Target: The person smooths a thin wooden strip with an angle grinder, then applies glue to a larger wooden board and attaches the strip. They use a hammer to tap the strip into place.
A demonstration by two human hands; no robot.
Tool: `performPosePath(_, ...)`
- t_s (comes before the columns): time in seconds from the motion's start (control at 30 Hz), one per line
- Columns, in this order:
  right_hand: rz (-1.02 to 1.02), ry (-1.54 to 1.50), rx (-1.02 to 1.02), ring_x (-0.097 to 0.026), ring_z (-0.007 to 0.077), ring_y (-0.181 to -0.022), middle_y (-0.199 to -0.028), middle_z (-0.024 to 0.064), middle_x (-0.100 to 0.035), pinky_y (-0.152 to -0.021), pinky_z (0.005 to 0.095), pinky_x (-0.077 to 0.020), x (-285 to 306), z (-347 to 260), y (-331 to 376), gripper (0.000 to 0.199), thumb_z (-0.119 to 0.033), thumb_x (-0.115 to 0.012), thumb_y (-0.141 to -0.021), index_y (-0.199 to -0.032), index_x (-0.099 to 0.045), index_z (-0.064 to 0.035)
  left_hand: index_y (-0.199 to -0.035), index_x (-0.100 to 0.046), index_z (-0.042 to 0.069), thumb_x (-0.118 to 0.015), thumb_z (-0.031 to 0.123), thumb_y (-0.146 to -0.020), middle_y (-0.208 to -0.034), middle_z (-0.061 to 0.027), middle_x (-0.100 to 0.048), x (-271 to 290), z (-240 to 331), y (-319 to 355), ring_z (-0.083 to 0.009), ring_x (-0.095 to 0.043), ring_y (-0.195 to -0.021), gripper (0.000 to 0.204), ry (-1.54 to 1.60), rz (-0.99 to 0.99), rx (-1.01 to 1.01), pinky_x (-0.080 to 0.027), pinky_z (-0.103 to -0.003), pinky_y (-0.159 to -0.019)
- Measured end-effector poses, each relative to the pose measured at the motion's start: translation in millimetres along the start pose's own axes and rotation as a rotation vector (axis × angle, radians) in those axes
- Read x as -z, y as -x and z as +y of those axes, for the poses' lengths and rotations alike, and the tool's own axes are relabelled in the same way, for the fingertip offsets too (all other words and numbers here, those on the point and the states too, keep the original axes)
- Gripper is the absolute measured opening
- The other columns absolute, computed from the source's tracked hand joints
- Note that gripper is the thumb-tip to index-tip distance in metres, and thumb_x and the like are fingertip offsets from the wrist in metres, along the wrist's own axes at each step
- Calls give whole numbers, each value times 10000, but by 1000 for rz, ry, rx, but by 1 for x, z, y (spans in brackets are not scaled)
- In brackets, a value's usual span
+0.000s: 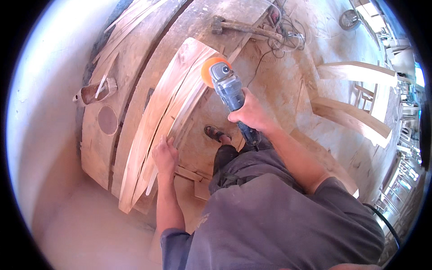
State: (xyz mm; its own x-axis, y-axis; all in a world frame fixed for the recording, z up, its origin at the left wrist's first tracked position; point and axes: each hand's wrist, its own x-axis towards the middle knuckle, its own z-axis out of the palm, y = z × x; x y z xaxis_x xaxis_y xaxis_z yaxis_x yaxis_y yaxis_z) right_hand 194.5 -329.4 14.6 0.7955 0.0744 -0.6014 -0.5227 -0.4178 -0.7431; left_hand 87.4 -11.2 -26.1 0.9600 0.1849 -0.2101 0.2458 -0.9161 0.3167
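My right hand (253, 113) is wrapped round the body of an angle grinder (228, 90). An orange disc (209, 72) on its head is at the right edge of a long, curved wooden piece (173, 96), near its far end; whether they touch I cannot tell. Dark lines run lengthwise along the pale wood, which lies on the workbench (143, 92). Lower down, the curled fingers of my left hand (165, 156) are closed on the wood's near edge. My palm hides part of that edge.
A hammer (245, 29) with a wooden handle lies at the bench's far end, beside tangled cables (288, 40). An open container (100, 92) and thin wood strips (130, 22) are at left. Thick wooden beams (353, 118) stand at right. My sandalled foot (217, 133) is beside the bench.
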Motion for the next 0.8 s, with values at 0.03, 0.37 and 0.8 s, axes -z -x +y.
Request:
performPosePath(0.03,-21,27,1,-677,388,-1094,-1123,286,-678,-990,399,-507,-3,-2,3,857,-217,-802,-598,-1328,-484,100,-900,-625,3,-604,200,-966,-744,-272,-657,-1,-2,1,-480,-657,-741,209,-16,2,0,-480,-571,-669)
performPosePath(0.37,24,-47,29,-694,311,-973,-1003,198,-703,-909,375,-528,5,8,-4,672,-170,-814,-598,-1191,-586,48,-919,-629,9,-616,199,-955,-751,-263,-670,0,-8,-1,-468,-666,-728,194,-41,5,-43,-497,-558,-665)
performPosePath(0.8,-103,-18,165,-702,300,-980,-1063,178,-725,-918,399,-526,-31,24,32,694,-283,-886,-661,-1228,-615,11,-944,-666,12,-631,246,-949,-748,-252,-673,2,-10,-2,-439,-680,-759,237,11,-7,12,-516,-533,-701)
